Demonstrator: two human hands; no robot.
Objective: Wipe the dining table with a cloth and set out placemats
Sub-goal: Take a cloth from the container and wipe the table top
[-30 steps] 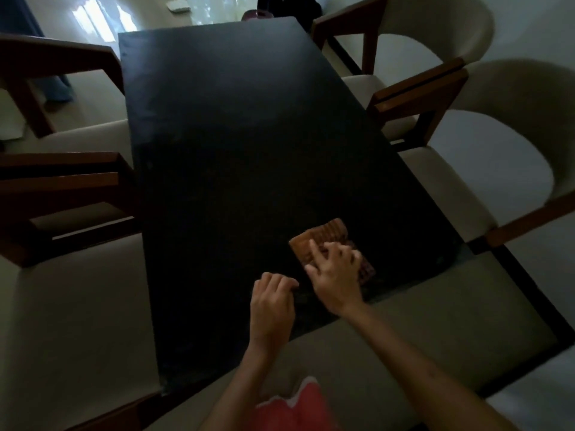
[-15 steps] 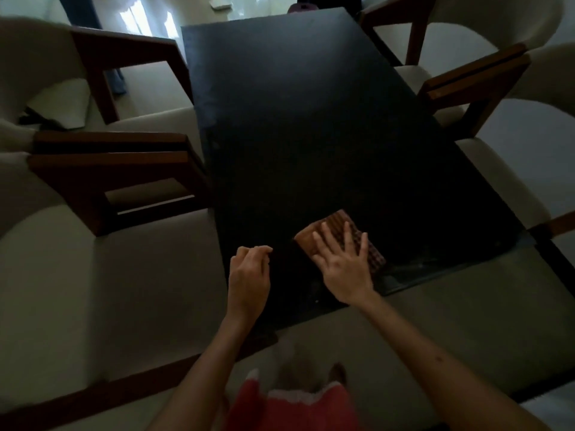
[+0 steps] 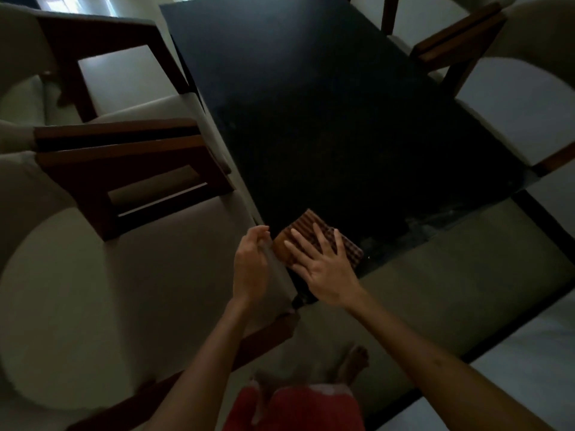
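Note:
A folded brown checked cloth (image 3: 306, 227) lies on the black dining table (image 3: 326, 119) near its front left corner. My right hand (image 3: 323, 265) presses flat on the cloth with fingers spread and straight. My left hand (image 3: 250, 265) is cupped just off the table's left edge, beside the cloth, fingers loosely curved, holding nothing I can see. No placemats are in view.
Cream upholstered chairs with wooden arms (image 3: 124, 157) stand along the table's left side, more chairs (image 3: 460, 42) along the right. A cream seat (image 3: 466, 259) sits against the near end. My bare foot (image 3: 354, 362) shows on the floor below.
My right hand has slid the cloth left to the table's front left corner. My left hand has moved off the tabletop to its left edge. The view has turned rightward.

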